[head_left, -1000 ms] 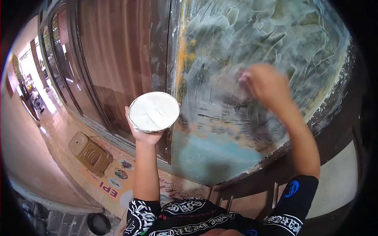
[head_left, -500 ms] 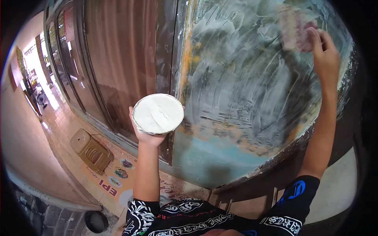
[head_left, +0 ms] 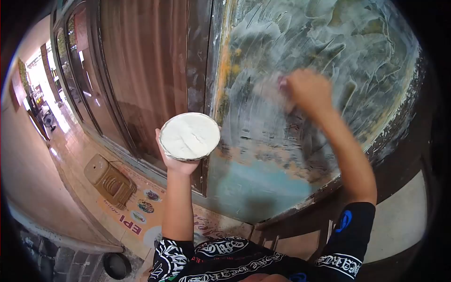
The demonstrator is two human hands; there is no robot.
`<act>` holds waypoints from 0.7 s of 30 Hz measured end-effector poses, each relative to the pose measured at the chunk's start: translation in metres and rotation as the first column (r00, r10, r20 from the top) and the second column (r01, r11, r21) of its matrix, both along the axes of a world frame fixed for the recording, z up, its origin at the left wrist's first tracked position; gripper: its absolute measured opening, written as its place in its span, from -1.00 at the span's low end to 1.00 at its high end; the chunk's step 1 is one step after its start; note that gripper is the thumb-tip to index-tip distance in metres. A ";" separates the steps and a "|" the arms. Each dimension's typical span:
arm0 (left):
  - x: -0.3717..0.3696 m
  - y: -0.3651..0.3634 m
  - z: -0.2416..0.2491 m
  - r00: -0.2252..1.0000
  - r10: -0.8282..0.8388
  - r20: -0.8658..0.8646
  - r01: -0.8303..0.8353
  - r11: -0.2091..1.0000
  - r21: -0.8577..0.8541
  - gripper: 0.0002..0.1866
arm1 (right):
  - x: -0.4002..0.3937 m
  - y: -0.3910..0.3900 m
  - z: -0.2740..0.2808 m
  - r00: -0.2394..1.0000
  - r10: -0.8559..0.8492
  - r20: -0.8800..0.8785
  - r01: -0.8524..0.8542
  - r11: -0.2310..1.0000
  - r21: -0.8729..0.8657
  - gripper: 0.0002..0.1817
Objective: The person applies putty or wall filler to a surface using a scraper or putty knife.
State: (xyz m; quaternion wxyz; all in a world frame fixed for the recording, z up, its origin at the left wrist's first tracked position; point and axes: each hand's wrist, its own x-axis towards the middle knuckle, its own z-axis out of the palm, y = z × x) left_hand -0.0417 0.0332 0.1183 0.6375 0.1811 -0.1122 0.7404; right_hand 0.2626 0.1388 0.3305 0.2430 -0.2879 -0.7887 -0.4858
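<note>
My left hand (head_left: 181,165) holds up a round container (head_left: 190,136) from below, its top filled with white paste. Against the wall (head_left: 263,181), my right hand (head_left: 307,91) is closed on a flat scraper (head_left: 275,90), which is smeared by motion. White streaks cover the dark upper part of this wall, and bare blue-green paint shows lower down. Orange patches run along its left edge.
Left of the wall stand brown framed panels (head_left: 145,61) with a curtain. A brown plastic stool (head_left: 110,181) lies on a printed banner (head_left: 145,218). At the bottom left is a black round pan (head_left: 116,266); a fan (head_left: 48,120) stands far left.
My right hand and the scraper have moved left and down across the wall, from its upper right to its middle. The left hand and container have hardly moved.
</note>
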 end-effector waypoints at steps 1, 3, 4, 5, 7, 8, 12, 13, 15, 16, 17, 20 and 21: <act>0.000 -0.003 0.005 1.000 -0.002 0.001 0.002 1.000 -0.003 -0.11 | -0.003 -0.025 0.041 0.988 -0.119 -0.097 0.131 0.984 0.122 -0.75; -0.002 -0.010 0.012 0.990 0.098 -0.104 -0.111 0.986 -0.126 -0.12 | 0.010 -0.039 0.080 0.961 0.059 -0.269 0.022 0.958 0.286 -0.77; -0.007 -0.009 0.008 0.987 0.136 -0.089 -0.149 0.976 -0.157 -0.12 | 0.008 -0.047 0.078 0.962 0.060 -0.266 0.018 0.959 0.283 -0.77; -0.008 -0.011 0.008 0.986 0.140 -0.086 -0.153 0.975 -0.160 -0.12 | 0.004 -0.062 0.069 0.967 0.092 -0.239 -0.035 0.972 0.230 -0.80; -0.013 -0.015 0.010 0.983 0.155 -0.099 -0.169 0.974 -0.152 -0.13 | -0.005 -0.067 0.026 0.977 0.180 -0.117 -0.169 0.980 0.101 -0.85; -0.016 -0.015 0.008 0.981 0.157 -0.118 -0.171 0.977 -0.124 -0.15 | -0.017 -0.073 -0.012 0.982 0.177 -0.067 -0.181 0.982 -0.059 -0.86; -0.021 -0.017 -0.003 0.988 0.094 -0.124 -0.110 0.986 -0.122 -0.15 | -0.022 -0.030 -0.213 0.936 0.145 0.321 0.019 0.889 -0.457 -0.89; -0.021 -0.020 -0.001 0.986 0.100 -0.131 -0.116 0.986 -0.120 -0.15 | -0.029 -0.033 -0.217 0.915 0.160 0.371 0.041 0.876 -0.480 -0.89; -0.019 -0.027 0.003 0.991 0.078 -0.111 -0.096 0.982 -0.163 -0.14 | -0.032 -0.014 -0.204 0.939 0.105 0.328 0.050 0.901 -0.432 -0.89; -0.018 -0.029 0.004 0.984 0.094 -0.152 -0.116 0.983 -0.139 -0.14 | -0.037 -0.007 -0.179 0.955 0.046 0.293 0.074 0.919 -0.387 -0.89; -0.019 -0.029 0.005 0.984 0.093 -0.150 -0.114 0.984 -0.140 -0.14 | -0.040 0.005 -0.146 0.978 0.028 0.209 0.043 0.943 -0.331 -0.88; -0.026 -0.024 0.004 0.980 0.124 -0.153 -0.145 0.981 -0.131 -0.11 | -0.036 -0.009 0.004 0.993 -0.077 -0.084 0.076 0.997 -0.024 -0.72; -0.026 -0.024 0.006 0.981 0.119 -0.155 -0.140 0.981 -0.132 -0.11 | -0.023 -0.011 0.042 0.968 -0.005 -0.250 0.017 0.999 0.045 -0.68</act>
